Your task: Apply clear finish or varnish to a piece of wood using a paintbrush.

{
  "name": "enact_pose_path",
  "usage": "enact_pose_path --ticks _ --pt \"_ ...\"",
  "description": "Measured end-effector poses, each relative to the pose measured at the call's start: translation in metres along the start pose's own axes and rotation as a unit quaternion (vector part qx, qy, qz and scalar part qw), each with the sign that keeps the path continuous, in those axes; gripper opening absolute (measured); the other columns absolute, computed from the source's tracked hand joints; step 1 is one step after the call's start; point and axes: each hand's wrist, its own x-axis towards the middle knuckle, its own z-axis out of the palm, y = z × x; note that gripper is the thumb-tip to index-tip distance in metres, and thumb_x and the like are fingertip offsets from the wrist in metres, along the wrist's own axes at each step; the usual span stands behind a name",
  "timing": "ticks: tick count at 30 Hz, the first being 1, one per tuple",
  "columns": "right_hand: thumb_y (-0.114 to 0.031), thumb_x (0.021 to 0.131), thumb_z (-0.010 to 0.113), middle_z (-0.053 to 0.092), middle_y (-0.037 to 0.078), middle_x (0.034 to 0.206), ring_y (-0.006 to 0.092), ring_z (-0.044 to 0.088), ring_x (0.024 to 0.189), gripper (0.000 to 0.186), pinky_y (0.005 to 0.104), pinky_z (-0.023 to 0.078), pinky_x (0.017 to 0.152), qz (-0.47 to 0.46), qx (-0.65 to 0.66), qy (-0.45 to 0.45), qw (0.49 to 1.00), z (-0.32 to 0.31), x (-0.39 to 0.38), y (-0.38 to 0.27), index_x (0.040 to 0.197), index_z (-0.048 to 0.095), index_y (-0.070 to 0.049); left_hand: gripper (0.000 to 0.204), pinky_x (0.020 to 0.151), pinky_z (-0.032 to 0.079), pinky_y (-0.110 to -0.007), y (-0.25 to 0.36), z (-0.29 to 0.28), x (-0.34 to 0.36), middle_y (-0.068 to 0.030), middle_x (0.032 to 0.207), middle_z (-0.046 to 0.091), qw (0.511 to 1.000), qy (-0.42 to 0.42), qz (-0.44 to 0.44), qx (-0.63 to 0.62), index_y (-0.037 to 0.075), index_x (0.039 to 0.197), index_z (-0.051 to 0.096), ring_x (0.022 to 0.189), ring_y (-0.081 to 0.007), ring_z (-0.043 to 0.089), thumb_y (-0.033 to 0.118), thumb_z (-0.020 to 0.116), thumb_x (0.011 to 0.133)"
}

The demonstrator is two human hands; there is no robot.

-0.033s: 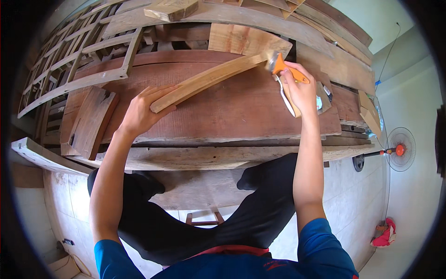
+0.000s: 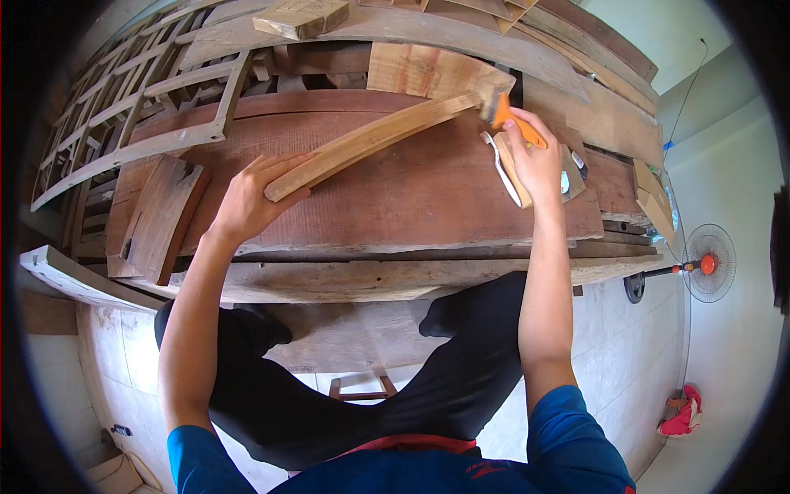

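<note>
My left hand [image 2: 247, 196] is closed round the near left end of a long wooden bar [image 2: 378, 142]. The bar slants up and to the right, its far end by a pale wooden board [image 2: 420, 70]. In my right hand [image 2: 536, 169] is a paintbrush with an orange handle [image 2: 504, 109]. Its pale bristles are at the bar's far end; whether they touch it I cannot tell. Beneath the right hand lies a white-handled brush [image 2: 504, 171] beside a tan wooden piece, both partly hidden.
A broad reddish-brown plank [image 2: 346, 210] forms the work surface. On its left lies a short dark board [image 2: 163, 218]. Slatted wooden frames [image 2: 148, 107] are stacked at the far left, and a wood block [image 2: 301, 18] sits at the back. On the right stands a fan [image 2: 709, 263].
The paintbrush has shifted slightly to the right with its handle turned a little. My left hand and the wooden bar have barely moved.
</note>
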Motion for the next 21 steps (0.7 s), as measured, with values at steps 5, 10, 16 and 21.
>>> enact_pose_path --ticks 5,10,16,21 --pt "-0.027 0.103 0.072 0.08 0.014 0.109 0.034 0.078 0.1 0.027 0.0377 0.058 0.085 -0.053 -0.089 0.08 0.991 0.002 -0.002 0.003 0.125 0.074 -0.012 0.05 0.103 0.056 -0.045 0.003 -0.001 0.002 -0.0154 0.136 0.073 1.0 0.002 0.014 0.002 0.007 0.135 0.074 0.117 -0.0359 0.071 0.025 0.086 0.09" --pt "-0.025 0.105 0.07 0.08 0.012 0.097 0.021 0.078 0.091 0.024 0.0332 0.057 0.079 -0.051 -0.019 -0.005 0.999 0.027 -0.013 -0.02 0.124 0.075 -0.011 0.05 0.102 0.056 -0.045 0.004 -0.003 0.002 -0.0163 0.135 0.073 1.0 -0.001 -0.015 0.005 0.008 0.136 0.073 0.117 -0.037 0.07 0.025 0.085 0.091" --pt "-0.019 0.106 0.069 0.081 0.01 0.099 0.0125 0.077 0.087 0.024 0.0272 0.058 0.076 -0.053 0.102 -0.133 0.984 0.052 -0.041 -0.071 0.125 0.074 -0.006 0.049 0.1 0.057 -0.045 0.002 -0.004 0.001 -0.0167 0.127 0.075 1.0 0.004 -0.016 0.007 0.014 0.136 0.073 0.115 -0.0389 0.07 0.027 0.084 0.09" --pt "-0.017 0.106 0.068 0.081 0.011 0.106 0.0142 0.077 0.092 0.025 0.0292 0.059 0.078 -0.118 0.197 -0.27 0.935 0.091 -0.078 -0.105 0.129 0.073 -0.006 0.049 0.099 0.058 -0.046 -0.01 0.005 0.003 -0.0157 0.128 0.074 1.0 0.0 0.006 0.001 0.014 0.136 0.073 0.116 -0.0388 0.069 0.022 0.084 0.089"
